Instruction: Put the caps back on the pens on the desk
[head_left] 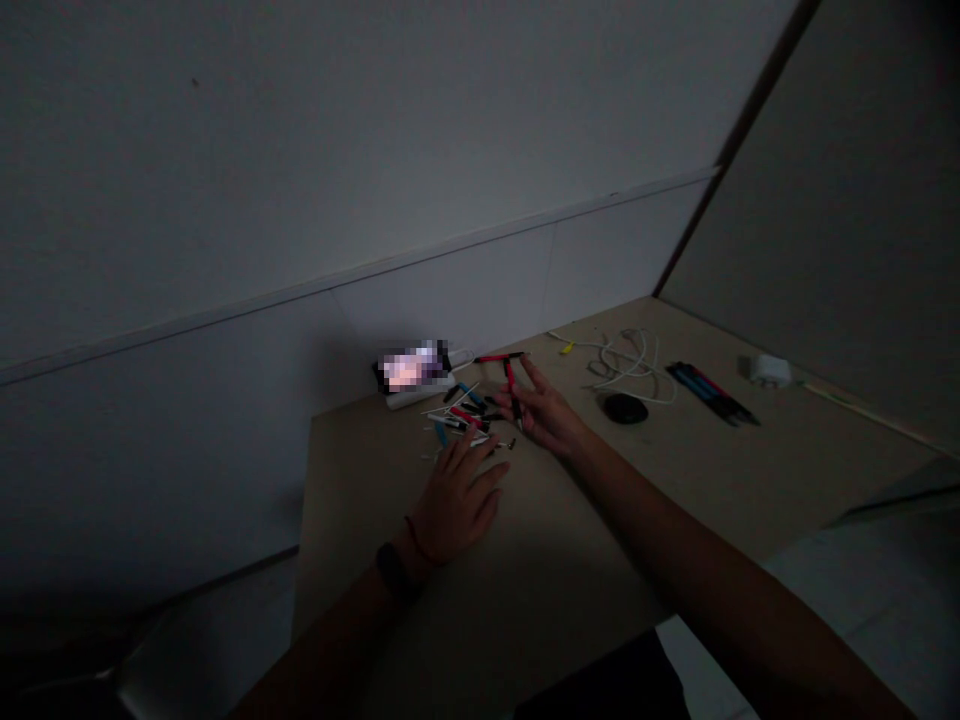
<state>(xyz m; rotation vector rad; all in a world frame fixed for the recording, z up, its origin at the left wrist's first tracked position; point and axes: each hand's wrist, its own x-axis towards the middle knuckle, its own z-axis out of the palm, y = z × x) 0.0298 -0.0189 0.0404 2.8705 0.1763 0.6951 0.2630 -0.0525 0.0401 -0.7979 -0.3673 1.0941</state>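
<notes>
Here, near the centre of the frame, the right hand (553, 418) holds a red-and-black pen (511, 378) lightly in its fingers. Just below centre, the left hand (452, 505) spreads its fingers wide at the pen parts (468, 416). Further pens (709, 392) lie at centre right.

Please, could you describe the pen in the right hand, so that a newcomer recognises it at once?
On the beige tabletop by the white wall, find the right hand, just right of the loose pile of coloured pen parts. It holds a slim red-and-black pen. Unlike the other red-and-black pen lying sideways behind it, this one runs up and down in the picture.
</notes>
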